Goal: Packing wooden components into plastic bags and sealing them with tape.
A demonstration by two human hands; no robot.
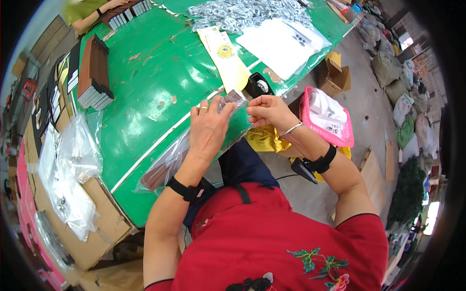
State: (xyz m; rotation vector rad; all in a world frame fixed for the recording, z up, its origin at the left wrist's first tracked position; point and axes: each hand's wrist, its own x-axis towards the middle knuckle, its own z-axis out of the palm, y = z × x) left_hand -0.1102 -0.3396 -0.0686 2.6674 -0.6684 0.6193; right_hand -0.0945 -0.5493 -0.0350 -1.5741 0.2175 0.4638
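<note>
A long brown piece inside a clear plastic bag (175,151) lies along the near edge of the green table. My left hand (209,127) is over the bag's far end, its fingers bent round it. Beside that end my right hand (272,114) is closed in a pinch. What is between its fingertips is too small to make out. Just beyond the right hand stands a black tape dispenser (258,85). A yellow strip of sheets (221,56) with a yellow tape roll (224,50) on it reaches toward the bag's end.
Many small clear packets (247,13) are heaped at the far side, near white plastic bags (281,46). Stacked brown pieces (93,72) stand at the left. A pink basket (326,116) and a cardboard box (334,77) are at the right. A person in green (82,13) works at far left.
</note>
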